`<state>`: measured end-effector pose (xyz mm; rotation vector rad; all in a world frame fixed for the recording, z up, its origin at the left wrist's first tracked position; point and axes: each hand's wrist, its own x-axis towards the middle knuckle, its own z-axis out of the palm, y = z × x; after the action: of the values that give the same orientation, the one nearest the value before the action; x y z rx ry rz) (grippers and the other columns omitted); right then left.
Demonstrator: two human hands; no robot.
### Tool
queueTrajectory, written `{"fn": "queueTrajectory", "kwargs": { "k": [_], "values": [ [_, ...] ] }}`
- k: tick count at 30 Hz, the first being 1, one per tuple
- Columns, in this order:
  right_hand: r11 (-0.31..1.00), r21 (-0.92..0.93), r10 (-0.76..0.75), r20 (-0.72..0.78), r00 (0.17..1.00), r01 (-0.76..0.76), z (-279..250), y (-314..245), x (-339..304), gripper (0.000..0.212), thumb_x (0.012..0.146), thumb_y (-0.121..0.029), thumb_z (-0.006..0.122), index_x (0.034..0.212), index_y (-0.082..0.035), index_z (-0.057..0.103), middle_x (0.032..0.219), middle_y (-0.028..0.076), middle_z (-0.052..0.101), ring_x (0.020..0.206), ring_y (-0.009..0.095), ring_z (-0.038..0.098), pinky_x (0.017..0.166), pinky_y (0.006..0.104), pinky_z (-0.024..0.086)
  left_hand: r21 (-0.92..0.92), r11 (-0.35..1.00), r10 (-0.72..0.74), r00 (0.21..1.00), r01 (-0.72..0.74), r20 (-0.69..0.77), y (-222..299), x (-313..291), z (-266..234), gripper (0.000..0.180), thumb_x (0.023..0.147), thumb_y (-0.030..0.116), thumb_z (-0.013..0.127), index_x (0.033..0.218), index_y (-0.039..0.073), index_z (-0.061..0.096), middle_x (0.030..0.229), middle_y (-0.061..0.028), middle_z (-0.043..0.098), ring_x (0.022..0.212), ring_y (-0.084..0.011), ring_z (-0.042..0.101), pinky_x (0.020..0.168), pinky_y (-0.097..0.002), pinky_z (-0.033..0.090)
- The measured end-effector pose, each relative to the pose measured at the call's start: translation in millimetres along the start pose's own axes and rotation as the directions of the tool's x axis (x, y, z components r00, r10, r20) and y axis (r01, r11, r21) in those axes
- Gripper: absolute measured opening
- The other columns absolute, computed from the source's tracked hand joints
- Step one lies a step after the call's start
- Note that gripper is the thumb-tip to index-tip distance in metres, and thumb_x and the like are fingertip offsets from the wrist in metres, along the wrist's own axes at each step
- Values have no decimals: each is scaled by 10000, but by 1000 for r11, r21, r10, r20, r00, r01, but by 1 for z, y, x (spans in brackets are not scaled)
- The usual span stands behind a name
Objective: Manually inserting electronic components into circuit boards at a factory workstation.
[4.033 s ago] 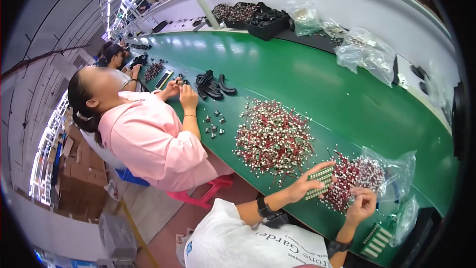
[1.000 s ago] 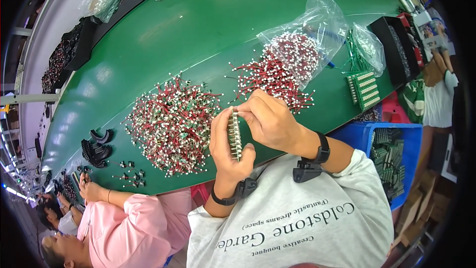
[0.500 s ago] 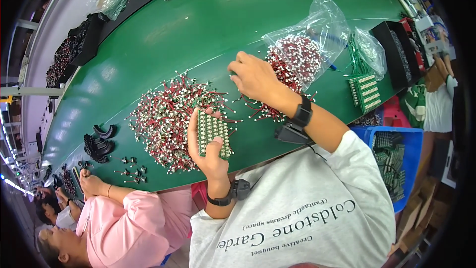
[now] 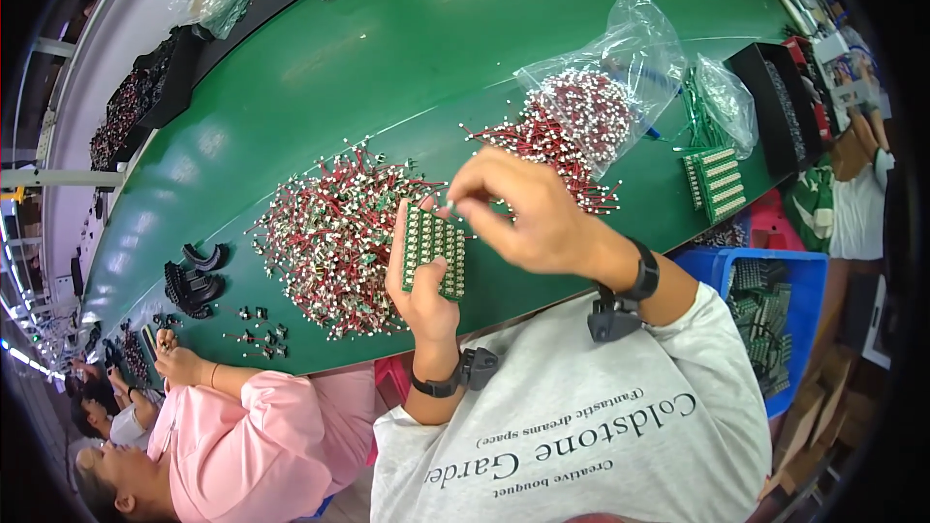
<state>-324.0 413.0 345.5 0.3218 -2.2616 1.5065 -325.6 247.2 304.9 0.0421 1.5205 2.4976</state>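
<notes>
My left hand [image 4: 426, 315] grips a green circuit board panel [image 4: 434, 250] with rows of small pale connectors, its thumb lying across the face. By the panel's upper right corner, the fingertips of my right hand [image 4: 528, 208] pinch together. A tiny pale bit shows at those fingertips, too small to name. Left of the panel spreads a big heap of red wire leads with small green and white ends [image 4: 334, 242]. Behind my right hand lies a pile of red leads with white plugs [image 4: 533, 140], partly inside a clear plastic bag [image 4: 630, 48].
A stacked green panel [image 4: 714, 184], a clear bag [image 4: 725, 107] and a black bin [image 4: 770, 102] stand at the right. Below the table edge is a blue crate [image 4: 804, 329] of boards. Black curved parts [image 4: 194, 286] lie left, near a co-worker in pink [image 4: 262, 436].
My right hand has moved down and nearer from beside the white-plug pile to the panel's upper corner. The left hand and panel have shifted slightly right.
</notes>
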Motion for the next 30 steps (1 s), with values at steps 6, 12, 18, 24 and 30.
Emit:
{"fn": "queueTrajectory", "kwargs": {
  "k": [6, 12, 18, 24, 30],
  "values": [
    [997, -65, -51, 13, 999, 52, 23, 9, -16, 130, 833, 21, 659, 947, 22, 595, 880, 139, 612, 756, 281, 642, 622, 354, 521, 296, 954, 27, 999, -36, 33, -3, -4, 2, 710, 721, -15, 442, 1425, -96, 403, 1324, -206, 557, 1135, -189, 579, 933, -279, 463],
    [995, -101, -1, -13, 1000, 0, 25, 17, -19, 114, 844, 13, 658, 923, 30, 577, 853, 143, 619, 683, 255, 657, 571, 328, 543, 382, 921, 55, 997, -69, 48, -4, -8, 5, 703, 716, -22, 453, 1414, -98, 415, 1293, -197, 563, 1114, -202, 588, 952, -305, 466],
    [998, -66, 10, -51, 999, -13, 26, 21, -19, 112, 838, 16, 656, 911, 33, 572, 839, 136, 617, 649, 223, 667, 575, 305, 563, 442, 884, 118, 988, -149, 96, -8, -5, 5, 669, 725, -32, 467, 1389, -104, 438, 1282, -195, 561, 1114, -222, 590, 970, -327, 458],
    [992, -124, 19, -59, 998, -26, 28, 20, -20, 106, 835, 21, 652, 897, 32, 566, 813, 132, 600, 641, 231, 660, 557, 316, 555, 461, 869, 136, 983, -178, 123, -12, -1, 1, 621, 742, -17, 493, 1358, -94, 467, 1227, -176, 576, 1089, -228, 594, 963, -332, 457],
    [981, -193, -37, -34, 999, 29, 28, 20, -19, 90, 844, 23, 637, 909, 30, 573, 800, 136, 595, 617, 242, 640, 544, 335, 528, 507, 840, 146, 980, -196, 137, -12, -2, -1, 627, 719, -2, 499, 1339, -94, 478, 1209, -172, 576, 1070, -221, 595, 954, -327, 459]
  ]
}}
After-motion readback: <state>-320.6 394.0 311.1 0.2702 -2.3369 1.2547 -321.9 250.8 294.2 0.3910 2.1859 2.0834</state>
